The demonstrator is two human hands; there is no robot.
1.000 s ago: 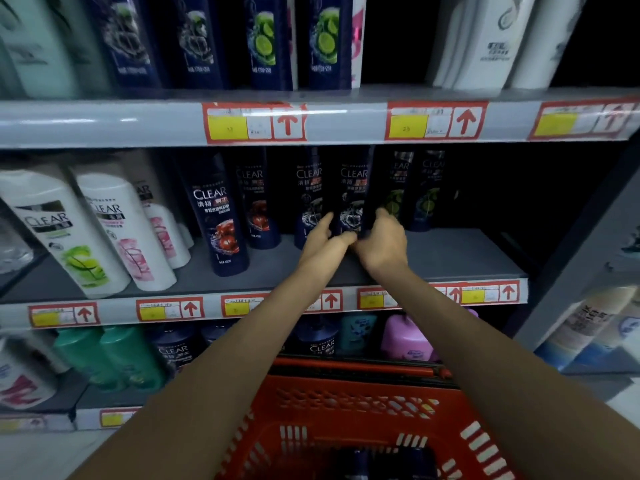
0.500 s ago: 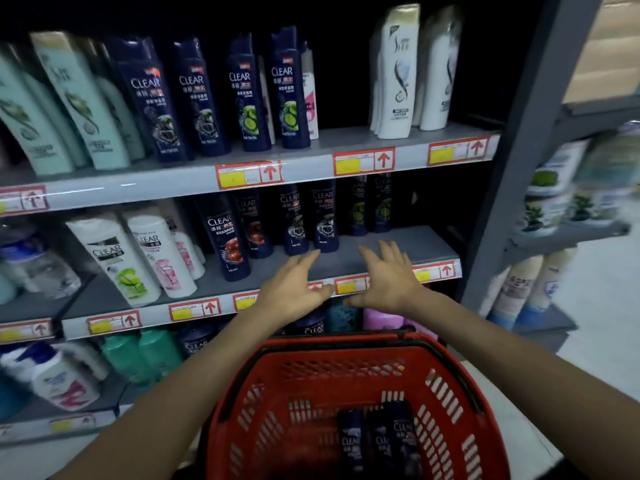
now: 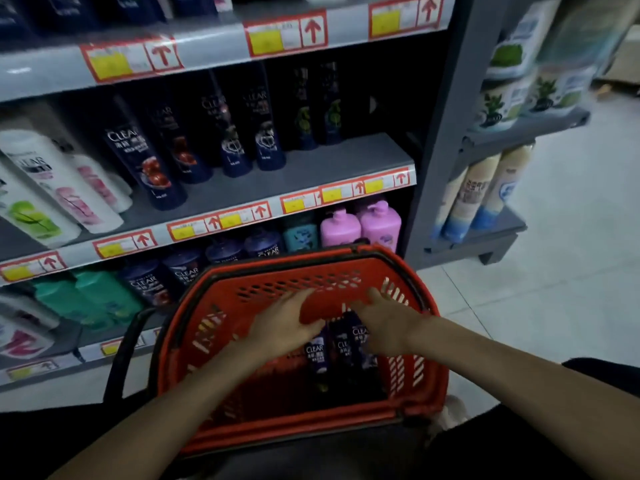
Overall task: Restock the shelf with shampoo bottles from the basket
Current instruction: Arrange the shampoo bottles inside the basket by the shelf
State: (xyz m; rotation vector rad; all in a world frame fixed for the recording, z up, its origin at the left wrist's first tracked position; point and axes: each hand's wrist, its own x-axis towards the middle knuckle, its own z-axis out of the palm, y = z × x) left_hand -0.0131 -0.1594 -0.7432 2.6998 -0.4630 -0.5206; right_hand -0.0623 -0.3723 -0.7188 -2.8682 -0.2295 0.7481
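While in basket (image 3: 298, 262), bottles (image 3: 341, 345) below spread fingers (image 3: 295, 300)

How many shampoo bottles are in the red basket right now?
3 dark CLEAR bottles in the red basket: left bottle, middle bottle, right bottle. The left hand and right hand partly cover them; more may be hidden.

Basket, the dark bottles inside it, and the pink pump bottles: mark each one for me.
Basket (image 3: 214, 296): head view, far wall.
Dark bottles (image 3: 343, 344): head view, middle bottle's label.
Pink pump bottles (image 3: 381, 226): head view, right bottle's body.
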